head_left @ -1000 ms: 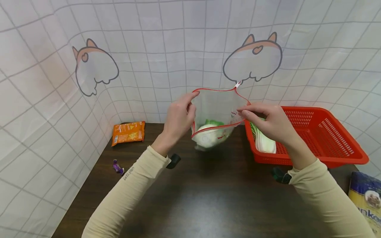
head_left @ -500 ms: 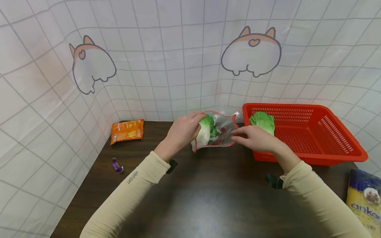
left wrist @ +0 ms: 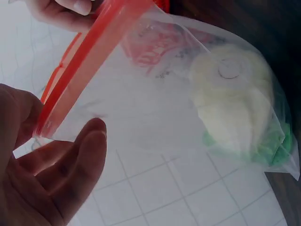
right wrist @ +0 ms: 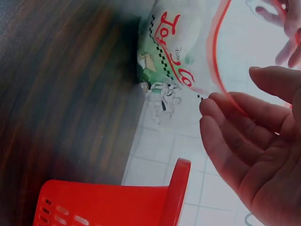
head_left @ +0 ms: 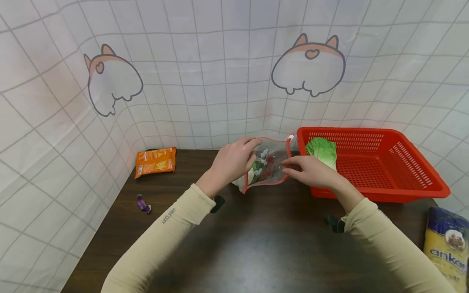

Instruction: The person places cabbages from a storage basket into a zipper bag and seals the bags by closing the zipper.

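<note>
A clear zip bag [head_left: 271, 179] with a red rim stands mouth-up before the far wall. Inside it lies a head of Chinese cabbage [left wrist: 235, 99], its white base and green leaves showing through the plastic. My left hand [head_left: 234, 160] pinches the left side of the rim between thumb and fingers. At the right side of the rim, my right hand [head_left: 309, 171] touches the bag with loosely bent fingers [right wrist: 225, 127]; its thumb stands apart from them. The cabbage is mostly hidden behind the left hand in the head view.
Right of the bag stands a red plastic basket [head_left: 392, 195] with another leafy cabbage [head_left: 322, 150] in its left end. An orange snack packet [head_left: 155, 161] and a purple-wrapped candy [head_left: 143, 204] lie left. A yellow-blue packet [head_left: 447, 248] is at the right edge.
Both hands have come down with the bag towards the table, and its mouth has narrowed. The right hand's pinch on the rim has loosened. Lately the left hand has shifted slightly right.
</note>
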`<state>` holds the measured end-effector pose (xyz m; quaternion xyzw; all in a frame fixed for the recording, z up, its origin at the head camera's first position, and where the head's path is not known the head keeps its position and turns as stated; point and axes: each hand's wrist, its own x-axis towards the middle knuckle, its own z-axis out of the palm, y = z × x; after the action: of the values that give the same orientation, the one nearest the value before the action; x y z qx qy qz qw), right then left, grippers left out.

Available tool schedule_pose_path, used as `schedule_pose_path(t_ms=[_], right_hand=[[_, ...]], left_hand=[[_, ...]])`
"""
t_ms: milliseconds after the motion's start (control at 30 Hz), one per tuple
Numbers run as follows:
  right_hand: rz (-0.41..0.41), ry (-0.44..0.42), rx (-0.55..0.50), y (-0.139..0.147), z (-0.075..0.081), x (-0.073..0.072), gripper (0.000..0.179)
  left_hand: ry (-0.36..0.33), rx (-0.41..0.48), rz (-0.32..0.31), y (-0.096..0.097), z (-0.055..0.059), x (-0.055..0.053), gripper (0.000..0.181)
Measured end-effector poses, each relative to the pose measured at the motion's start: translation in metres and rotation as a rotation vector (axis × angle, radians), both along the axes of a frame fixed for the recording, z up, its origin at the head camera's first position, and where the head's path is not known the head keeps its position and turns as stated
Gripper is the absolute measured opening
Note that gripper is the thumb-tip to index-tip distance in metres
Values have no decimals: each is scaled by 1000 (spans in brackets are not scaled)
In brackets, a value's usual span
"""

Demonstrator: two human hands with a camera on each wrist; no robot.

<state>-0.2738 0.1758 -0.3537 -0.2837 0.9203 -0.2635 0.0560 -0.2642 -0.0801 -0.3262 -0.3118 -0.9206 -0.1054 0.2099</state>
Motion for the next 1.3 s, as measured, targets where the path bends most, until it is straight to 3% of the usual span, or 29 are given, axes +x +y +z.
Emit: schedule_pose_path(t_ms=[200, 467, 567, 733, 800, 967, 1133, 1300], right_hand=[[9, -6, -4, 1, -1, 1, 39], [44, -64, 47, 12, 1, -1, 40], [79, -131, 41, 17, 3, -4, 41], [90, -327, -99, 36, 12, -17, 43], [52, -371, -192, 48, 16, -26, 42], [-138, -345, -337, 82, 15, -51, 50], [-355, -329, -351, 110, 4, -73, 62], [-464, -347, -336, 128, -9, -83, 68]], left_hand=[[-107, 5, 16, 5, 1, -4, 36], [-146, 26, 57, -3, 4, -8, 41], [-165, 63, 33, -4, 4, -9, 44], [-204, 128, 0, -3, 2, -12, 48], [-217, 146, -3, -2, 2, -12, 48], [-253, 175, -2, -3, 1, -12, 45], [-267, 188, -13, -3, 0, -12, 43], [-275, 206, -20, -3, -2, -12, 43]])
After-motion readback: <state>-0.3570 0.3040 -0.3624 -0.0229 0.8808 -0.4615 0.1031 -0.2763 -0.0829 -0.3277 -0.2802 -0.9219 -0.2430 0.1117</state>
